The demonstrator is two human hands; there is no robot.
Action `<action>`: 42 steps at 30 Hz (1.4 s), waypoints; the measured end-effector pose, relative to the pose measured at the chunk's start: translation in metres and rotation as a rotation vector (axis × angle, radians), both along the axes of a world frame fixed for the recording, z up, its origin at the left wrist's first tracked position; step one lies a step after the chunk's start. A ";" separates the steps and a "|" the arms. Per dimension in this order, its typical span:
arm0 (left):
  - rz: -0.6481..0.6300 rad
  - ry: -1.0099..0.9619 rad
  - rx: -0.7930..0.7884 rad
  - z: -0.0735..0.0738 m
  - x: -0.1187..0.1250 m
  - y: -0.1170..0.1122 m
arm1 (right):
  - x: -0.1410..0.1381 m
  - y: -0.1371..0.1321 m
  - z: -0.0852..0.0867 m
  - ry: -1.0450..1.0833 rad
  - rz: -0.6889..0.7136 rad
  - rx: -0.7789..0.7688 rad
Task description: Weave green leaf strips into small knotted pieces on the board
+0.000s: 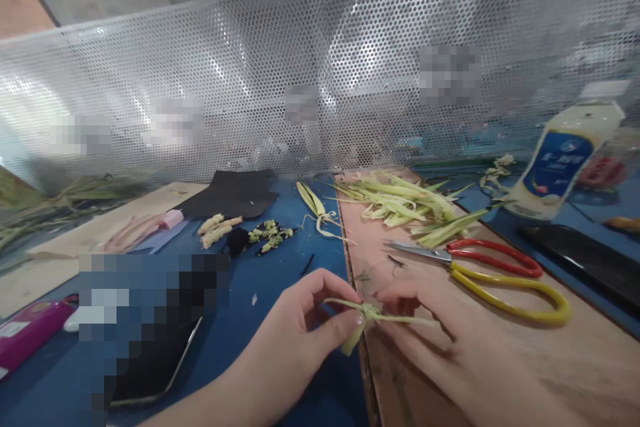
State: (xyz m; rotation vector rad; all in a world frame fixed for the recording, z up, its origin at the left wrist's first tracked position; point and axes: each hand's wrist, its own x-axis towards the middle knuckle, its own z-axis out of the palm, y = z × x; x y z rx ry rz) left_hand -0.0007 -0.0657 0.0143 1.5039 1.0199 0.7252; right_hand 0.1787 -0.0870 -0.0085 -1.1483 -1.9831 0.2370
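Observation:
My left hand (310, 320) pinches a small folded knot of pale green leaf strips (367, 315) between thumb and fingers. My right hand (430, 327) grips the same piece from the right, fingers closed on a strip that trails out to the right. Both hands hover over the seam between the blue table (280, 293) and a brown board (500, 360). Scissors (480, 270) with one red and one yellow handle lie shut on the board just beyond my right hand.
A heap of cut leaf strips (405, 203) lies at the board's far end. Small woven pieces (250, 233), a black cloth (235, 193), a phone (160, 360), a magenta case (30, 330) and a white bottle (560, 163) surround them. Perforated metal screen (320, 80) closes off the back.

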 end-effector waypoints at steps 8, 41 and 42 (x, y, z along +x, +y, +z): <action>0.017 0.168 0.184 -0.001 0.000 -0.006 | 0.007 0.001 0.000 -0.117 -0.009 0.240; -0.025 0.353 0.315 0.004 0.001 -0.006 | 0.004 -0.004 0.008 0.119 0.114 -0.200; -0.024 0.324 0.326 0.003 0.000 -0.005 | 0.004 -0.002 0.008 0.157 0.112 -0.259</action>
